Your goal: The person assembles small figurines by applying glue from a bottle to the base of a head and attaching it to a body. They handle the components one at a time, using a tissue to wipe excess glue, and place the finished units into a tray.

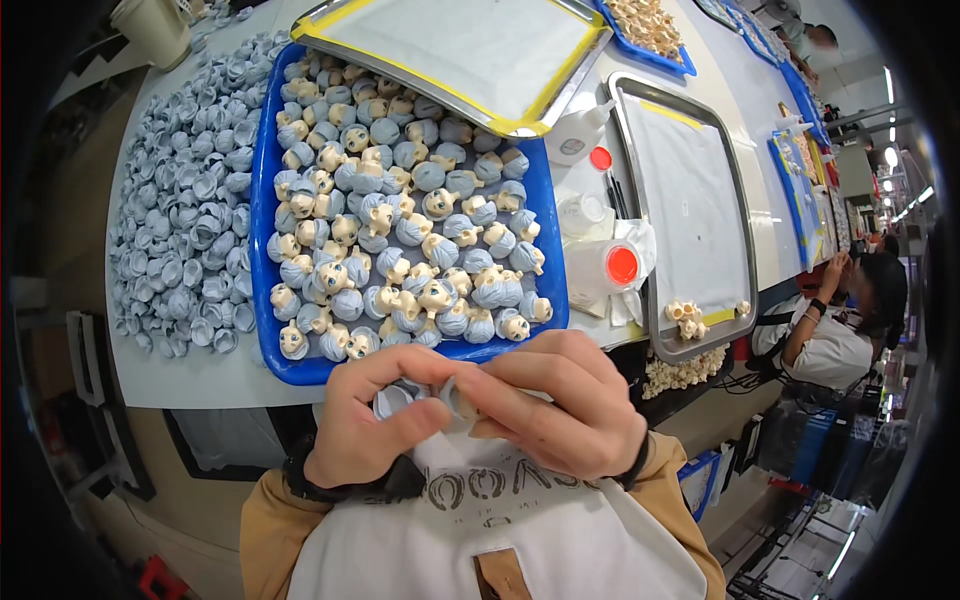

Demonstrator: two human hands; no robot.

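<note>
Close to my body, just past the near edge of the table, both my hands meet in front of the blue tray (264, 250). My left hand (365, 415) pinches a pale blue-grey doll hair shell (394, 400) between thumb and fingers. The fingers of my right hand (565, 405) close on a small pale piece (458, 402) beside the shell; fingers cover most of it, so its kind is unclear. The tray holds many doll heads (438, 203) with cream faces and blue-grey hair, lying at various angles.
Loose hair shells (190, 210) lie heaped on the left. A yellow-taped metal tray (460, 60) rests across the blue tray's far end. Rightward are a squeeze bottle (577, 135), a red-lidded container (621, 264) and another metal tray (690, 210). A co-worker (835, 325) sits further right.
</note>
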